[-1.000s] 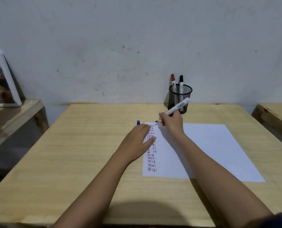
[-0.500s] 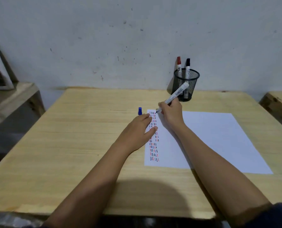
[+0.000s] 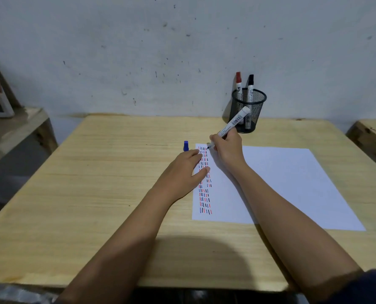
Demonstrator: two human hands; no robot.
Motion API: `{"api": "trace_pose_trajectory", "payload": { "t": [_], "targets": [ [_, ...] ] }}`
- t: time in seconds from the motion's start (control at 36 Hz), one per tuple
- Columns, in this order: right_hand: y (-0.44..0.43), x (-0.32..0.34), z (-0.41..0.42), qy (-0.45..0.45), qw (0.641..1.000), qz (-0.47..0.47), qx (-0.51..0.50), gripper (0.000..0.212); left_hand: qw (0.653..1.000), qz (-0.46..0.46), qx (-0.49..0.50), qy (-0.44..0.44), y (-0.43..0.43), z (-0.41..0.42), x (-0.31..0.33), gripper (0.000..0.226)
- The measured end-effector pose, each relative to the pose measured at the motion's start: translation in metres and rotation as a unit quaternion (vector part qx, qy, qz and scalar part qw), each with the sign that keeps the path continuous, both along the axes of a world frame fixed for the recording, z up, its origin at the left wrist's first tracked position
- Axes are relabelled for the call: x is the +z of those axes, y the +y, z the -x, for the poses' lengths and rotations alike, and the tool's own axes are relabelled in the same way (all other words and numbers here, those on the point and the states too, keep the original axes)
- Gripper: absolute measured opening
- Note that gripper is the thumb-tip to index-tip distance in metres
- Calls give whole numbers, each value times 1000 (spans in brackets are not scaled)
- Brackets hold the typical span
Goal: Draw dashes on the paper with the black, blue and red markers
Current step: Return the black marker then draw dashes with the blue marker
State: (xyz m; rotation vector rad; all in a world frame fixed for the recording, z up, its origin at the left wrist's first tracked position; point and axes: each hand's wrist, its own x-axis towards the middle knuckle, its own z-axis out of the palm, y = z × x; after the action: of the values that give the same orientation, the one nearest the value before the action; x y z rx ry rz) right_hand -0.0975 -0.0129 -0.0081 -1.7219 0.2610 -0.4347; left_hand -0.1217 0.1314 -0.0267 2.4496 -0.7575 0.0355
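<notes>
Lowering marker (image 3: 231, 126) tip onto paper (image 3: 292, 183)

Left hand (image 3: 180, 172) hides some dashes (image 3: 204, 189)

Matt pale wood table (image 3: 108, 172), smooth white paper (image 3: 292, 183), black, seemingly metal mesh cup (image 3: 256, 106).

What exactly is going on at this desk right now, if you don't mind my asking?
A person is drawing dashes on a sheet of paper. The right hand holds an uncapped marker with its tip at the top of the dash columns, near the paper's left edge. The left hand lies flat, steadying that edge. A blue cap stands on the desk beside it. The red marker and black marker sit in the mesh cup.
</notes>
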Motion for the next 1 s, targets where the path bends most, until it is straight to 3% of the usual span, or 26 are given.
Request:
{"api": "trace_pose_trajectory", "payload": {
  "t": [0.5, 0.81, 0.92, 1.0],
  "targets": [
    [0, -1, 0, 7, 1000, 17, -6, 17, 1000, 2, 0, 2, -1, 2, 3, 52],
    [-9, 5, 3, -38, 970, -236, -50, 14, 999, 34, 2, -6, 0, 2, 1, 45],
    [-15, 7, 0, -41, 960, -276, -35, 9, 989, 132, 59, -16, 2, -4, 2, 31],
    [-22, 16, 2, -55, 954, -295, -14, 7, 974, 183, 118, -61, 2, -14, 10, 34]
  ]
}}
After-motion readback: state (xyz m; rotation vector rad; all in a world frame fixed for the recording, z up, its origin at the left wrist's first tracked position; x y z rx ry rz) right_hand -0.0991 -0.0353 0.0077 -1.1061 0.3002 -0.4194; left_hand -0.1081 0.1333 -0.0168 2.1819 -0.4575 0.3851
